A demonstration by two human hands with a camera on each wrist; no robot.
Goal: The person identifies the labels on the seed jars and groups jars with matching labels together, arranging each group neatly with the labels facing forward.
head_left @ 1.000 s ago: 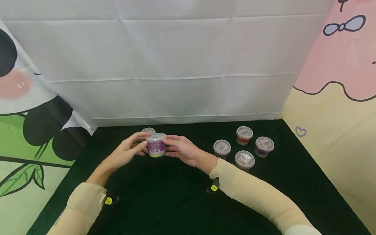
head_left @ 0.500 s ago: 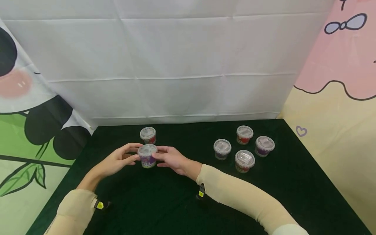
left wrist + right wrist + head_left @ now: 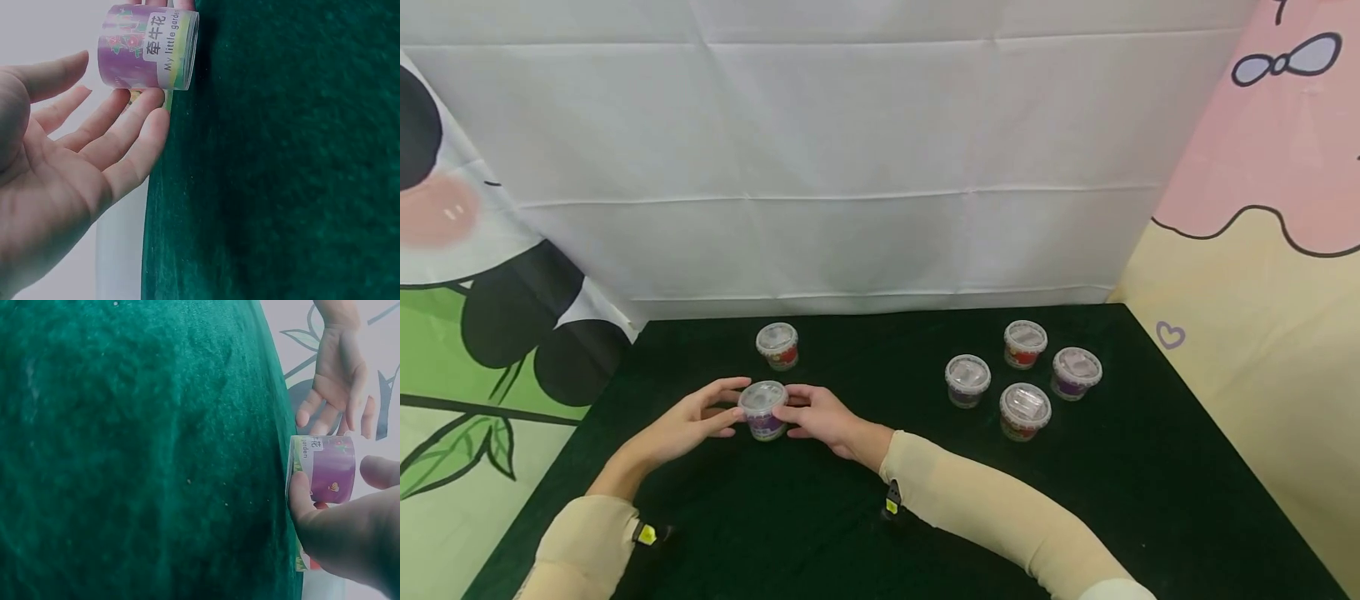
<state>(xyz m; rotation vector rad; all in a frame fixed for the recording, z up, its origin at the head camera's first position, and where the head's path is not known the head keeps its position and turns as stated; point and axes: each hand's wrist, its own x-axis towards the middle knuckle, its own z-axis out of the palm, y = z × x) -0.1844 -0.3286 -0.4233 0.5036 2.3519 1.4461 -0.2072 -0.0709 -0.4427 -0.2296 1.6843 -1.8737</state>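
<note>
A small lidded plastic tub (image 3: 763,411) with a purple label stands upright on the dark green cloth, left of centre. The label reads "My little garden" on the tub (image 3: 147,47) in the left wrist view. My right hand (image 3: 823,419) pinches its right side between thumb and fingers. On the other side, my left hand (image 3: 688,422) has loosely extended fingers, with fingertips at the tub's wall. Its thumb (image 3: 59,75) lies slightly apart from the tub in the left wrist view. Behind stands another lidded tub (image 3: 777,347) with a red label.
Several similar tubs stand grouped at right: a back one (image 3: 1025,344), a left one (image 3: 967,381), a front one (image 3: 1025,412) and a purple one (image 3: 1077,373). A white cloth backdrop (image 3: 865,167) hangs behind the green-covered table (image 3: 865,533).
Both hands have brought the purple tub down, leftward and nearer to me, uncovering the red-labelled tub behind. The left fingers have loosened slightly. The tubs at right have stayed put.
</note>
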